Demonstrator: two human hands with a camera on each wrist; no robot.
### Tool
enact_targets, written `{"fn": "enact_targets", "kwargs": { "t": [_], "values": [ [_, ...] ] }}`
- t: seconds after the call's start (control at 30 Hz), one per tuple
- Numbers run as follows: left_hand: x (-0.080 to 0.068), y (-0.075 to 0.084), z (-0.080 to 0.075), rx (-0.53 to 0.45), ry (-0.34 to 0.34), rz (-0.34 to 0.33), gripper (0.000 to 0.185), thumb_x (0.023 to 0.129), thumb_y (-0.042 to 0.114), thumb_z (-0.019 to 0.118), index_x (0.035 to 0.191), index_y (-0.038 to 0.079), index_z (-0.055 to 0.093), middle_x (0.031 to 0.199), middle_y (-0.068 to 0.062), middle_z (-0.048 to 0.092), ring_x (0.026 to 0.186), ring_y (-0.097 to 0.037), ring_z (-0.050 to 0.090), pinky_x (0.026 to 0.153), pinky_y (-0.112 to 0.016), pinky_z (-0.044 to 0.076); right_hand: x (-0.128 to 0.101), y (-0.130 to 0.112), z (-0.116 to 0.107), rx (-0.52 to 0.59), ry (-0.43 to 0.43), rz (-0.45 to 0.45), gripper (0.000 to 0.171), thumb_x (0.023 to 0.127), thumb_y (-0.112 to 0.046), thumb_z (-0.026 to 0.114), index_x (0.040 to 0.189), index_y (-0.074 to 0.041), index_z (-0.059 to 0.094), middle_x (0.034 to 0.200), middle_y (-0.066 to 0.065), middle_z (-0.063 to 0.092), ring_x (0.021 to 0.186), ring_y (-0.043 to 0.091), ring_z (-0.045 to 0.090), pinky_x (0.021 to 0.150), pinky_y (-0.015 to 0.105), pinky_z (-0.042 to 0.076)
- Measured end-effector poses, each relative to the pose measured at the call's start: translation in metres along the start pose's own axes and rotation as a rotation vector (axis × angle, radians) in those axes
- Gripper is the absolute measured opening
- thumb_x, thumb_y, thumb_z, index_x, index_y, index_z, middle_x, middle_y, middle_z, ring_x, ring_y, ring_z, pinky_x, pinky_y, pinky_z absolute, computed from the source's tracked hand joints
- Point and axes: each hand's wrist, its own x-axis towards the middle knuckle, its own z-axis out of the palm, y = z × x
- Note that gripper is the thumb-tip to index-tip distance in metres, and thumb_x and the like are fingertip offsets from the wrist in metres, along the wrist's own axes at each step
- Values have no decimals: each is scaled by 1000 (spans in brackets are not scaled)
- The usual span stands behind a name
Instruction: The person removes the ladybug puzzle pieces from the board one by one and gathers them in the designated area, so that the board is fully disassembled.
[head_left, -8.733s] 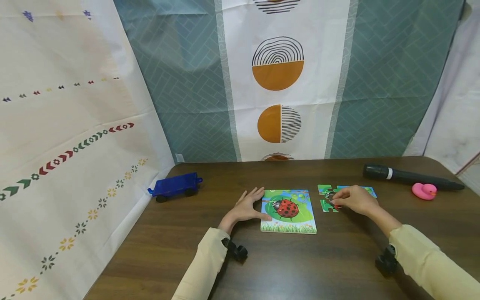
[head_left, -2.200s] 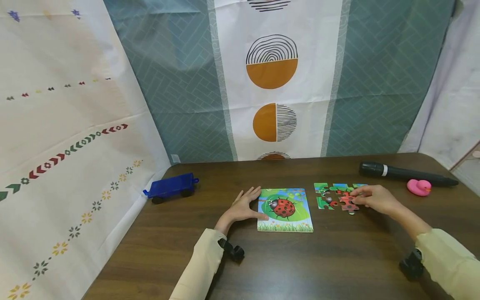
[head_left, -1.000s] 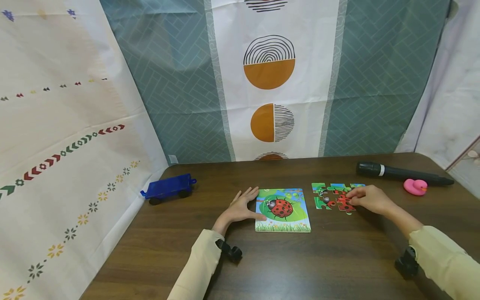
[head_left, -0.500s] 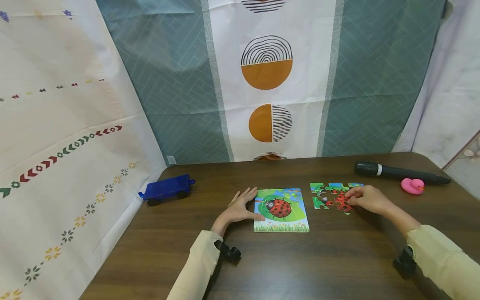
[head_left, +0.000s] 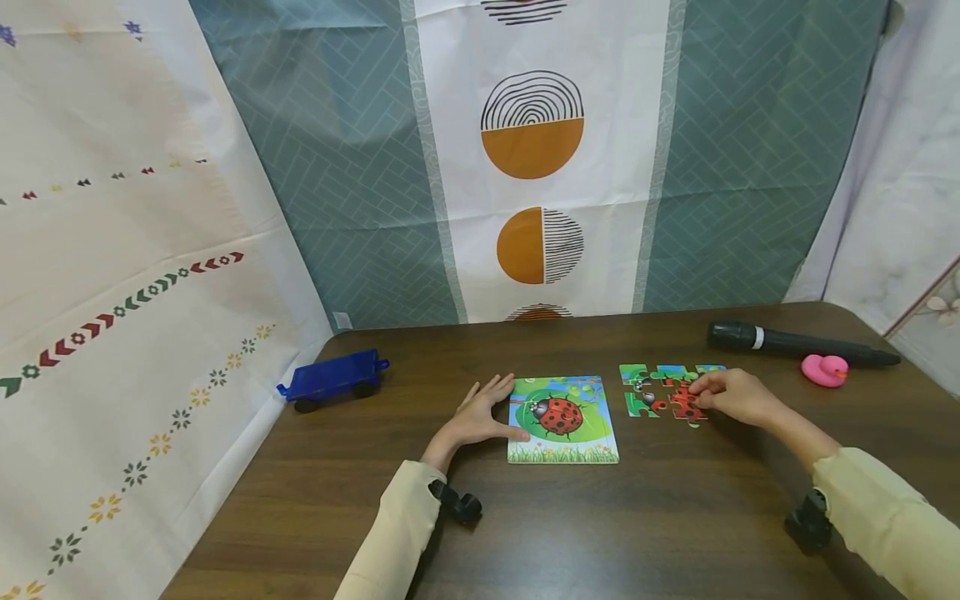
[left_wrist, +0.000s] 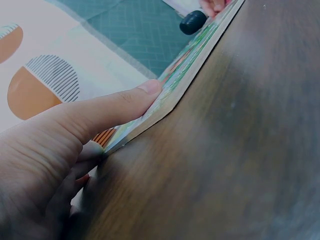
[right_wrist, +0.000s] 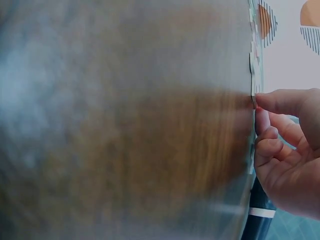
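A square ladybug puzzle board [head_left: 562,421] lies flat on the brown table, with my left hand [head_left: 476,419] spread at its left side. In the left wrist view, the thumb [left_wrist: 132,102] rests on top of the board near a corner. To the right, several loose jigsaw pieces [head_left: 643,405] lie in two loose rows, with gaps between some. My right hand [head_left: 738,397] pinches a red, black-spotted puzzle piece [head_left: 684,405] at its right side, in the lower row. The right wrist view shows thumb and fingertips [right_wrist: 262,102] at the pieces' edge; fingers cover part of the pieces behind.
A blue toy wagon [head_left: 335,377] stands at the table's back left. At the back right are a black microphone-shaped object [head_left: 802,344] and a pink rubber duck [head_left: 825,371]. Patterned curtains [head_left: 330,167] hang behind the table [head_left: 585,533].
Since the oldest frame, my right hand has moved from the left pieces to the red spotted piece, now beside the lower-left one. Over the last second little differs; the view drifts slightly. Left hand stays.
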Motion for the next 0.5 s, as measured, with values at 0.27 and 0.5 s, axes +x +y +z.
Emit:
{"fn": "enact_targets", "kwargs": {
  "t": [0.27, 0.5],
  "values": [
    [-1, 1, -1, -8, -2, 1, 101, 78, 44, 79, 156, 11, 25, 164, -6, 20, 155, -26, 8, 124, -55, -3, -1, -3, -6, 0, 55, -1, 23, 88, -16, 67, 102, 3, 70, 91, 18, 72, 84, 23, 63, 66, 29, 44],
    [-1, 1, -2, -6, -5, -7, 101, 77, 44, 79, 156, 11, 25, 164, -5, 20, 155, -26, 9, 124, -55, -2, 2, -18, -7, 33, 53, -22, 25, 91, -19, 65, 105, 2, 70, 93, 15, 71, 87, 19, 61, 68, 29, 44]
  ]
}}
